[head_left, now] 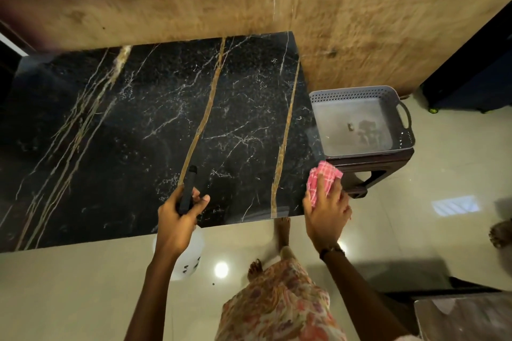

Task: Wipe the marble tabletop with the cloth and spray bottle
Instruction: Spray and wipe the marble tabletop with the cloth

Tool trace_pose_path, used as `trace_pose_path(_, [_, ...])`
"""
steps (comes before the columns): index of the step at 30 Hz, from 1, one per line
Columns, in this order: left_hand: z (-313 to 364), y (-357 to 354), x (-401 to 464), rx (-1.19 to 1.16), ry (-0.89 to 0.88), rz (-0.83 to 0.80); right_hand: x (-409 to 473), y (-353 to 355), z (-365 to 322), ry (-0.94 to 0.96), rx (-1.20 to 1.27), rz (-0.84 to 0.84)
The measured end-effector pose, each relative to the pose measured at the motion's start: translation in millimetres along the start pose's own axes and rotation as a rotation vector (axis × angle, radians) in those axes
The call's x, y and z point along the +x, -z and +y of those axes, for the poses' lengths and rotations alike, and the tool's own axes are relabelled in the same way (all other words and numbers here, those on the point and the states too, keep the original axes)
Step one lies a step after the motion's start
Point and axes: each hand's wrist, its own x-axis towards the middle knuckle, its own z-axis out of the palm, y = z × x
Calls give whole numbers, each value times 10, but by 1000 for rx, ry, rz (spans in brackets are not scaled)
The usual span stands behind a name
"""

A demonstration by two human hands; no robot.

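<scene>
Left hand (pixel 181 209) shut tight around the black top of the spray bottle (pixel 188 191), thumb on one side, fingers wrapped round the other. Nozzle pointing away, out over the table. White belly of the bottle hanging down below the hand, past the near edge of the table, partly hidden behind the wrist. Small dark marks on the white part, too tiny to read.

Right hand (pixel 327 210) pressed flat on the cloth (pixel 322 178), fingers spread a little, not curled into a fist. Cloth pink and white with checks, bunched up, sitting at the near right corner of the tabletop (pixel 138 124). Back half of the cloth covered by the fingers. Dark band on the right wrist.

Tabletop black and shiny, with thin white cracks like lightning and long gold-brown stripes running from far to near. Left end cut off by the picture's edge.

Just beside the right end of the table, a grey basket (pixel 360 94) with little holes in its wall, resting on a dark stool (pixel 368 166). Something small inside the basket, too blurry to tell.

Bare feet and a flowery dress below, on pale floor tiles.
</scene>
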Motion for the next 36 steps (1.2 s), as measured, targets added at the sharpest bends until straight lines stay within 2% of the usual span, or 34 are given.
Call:
trace_pose_path(3, [-18,51,-21,11,6,15,-444,-137,-132,220,-50,47])
trace_pose_path(8, [-53,99,-50,37,22,31,-807,-297,-1079,808,-5,-79])
trace_pose_path(10, [-46,107,-52,50,23,39,-788,-341,-1286,945,-34,-116])
trace_pose_path(12, [-32,97,-34,51,18,34,-655,-316,-1176,1025,-86,-120])
trace_pose_path(14, [-13,61,-6,33,14,20,-493,-237,-829,982,-100,-84])
trace_pose_path(16, [24,-6,35,10,15,0,-336,-155,-370,800,-63,-59])
trace_pose_path(19, [101,-141,121,-18,16,-18,-139,-12,214,529,-40,-114])
trace_pose_path(21, [185,-257,192,-33,6,-38,-61,49,354,455,-22,-159])
trace_pose_path(27, [405,-685,472,37,-43,-116,579,81,27,320,58,-124])
trace_pose_path(36, [680,-1215,1176,41,-70,-67,1969,46,-648,336,66,-133])
